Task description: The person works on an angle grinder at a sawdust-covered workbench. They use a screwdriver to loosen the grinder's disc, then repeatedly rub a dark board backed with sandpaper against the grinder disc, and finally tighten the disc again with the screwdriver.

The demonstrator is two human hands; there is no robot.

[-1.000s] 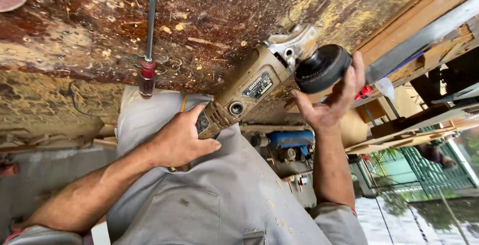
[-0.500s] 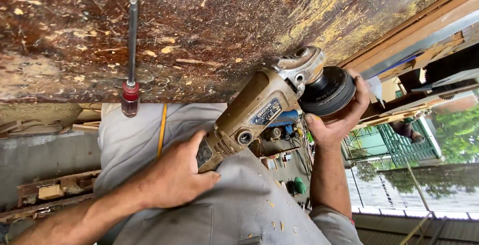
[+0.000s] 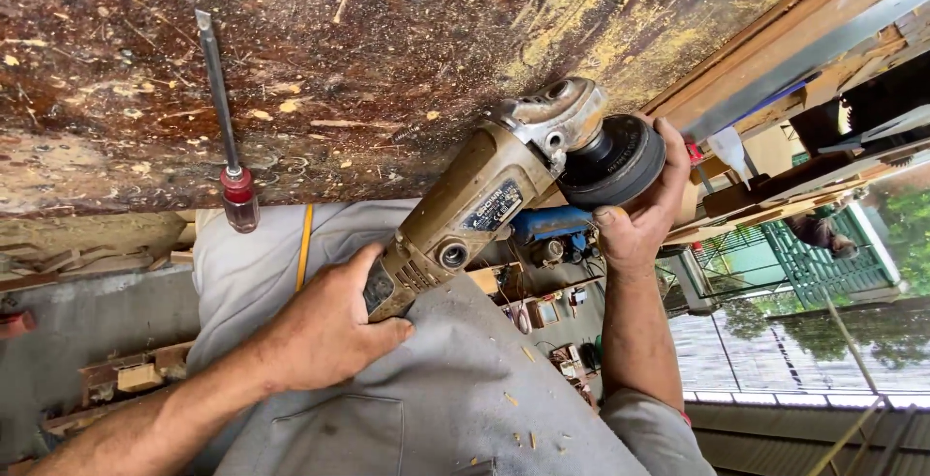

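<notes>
A long screwdriver with a steel shaft and a red and clear handle (image 3: 229, 137) is laid on the stained, sawdust-strewn brown wooden workbench top (image 3: 387, 60), well apart from the tool in hand, with its tip toward the top of the picture. A yellow pencil-like stick (image 3: 304, 245) is seen just below the bench edge, against the grey cloth of the person's clothing (image 3: 455, 389). A blue machine part (image 3: 547, 229) and small clutter are partly hidden behind the tool. A wooden and metal frame (image 3: 775, 45) runs along the bench's right edge.

The worn, tan-bodied angle grinder with a grey metal head (image 3: 484, 200) is held just off the bench edge, over the lap. Its long axis is set diagonally, the rear at lower left, the head at upper right. The left hand (image 3: 325, 331) is clenched around the grinder's rear end. The right hand (image 3: 639, 210) is curled around the black round disc (image 3: 615, 161) at the head, gripping it.
</notes>
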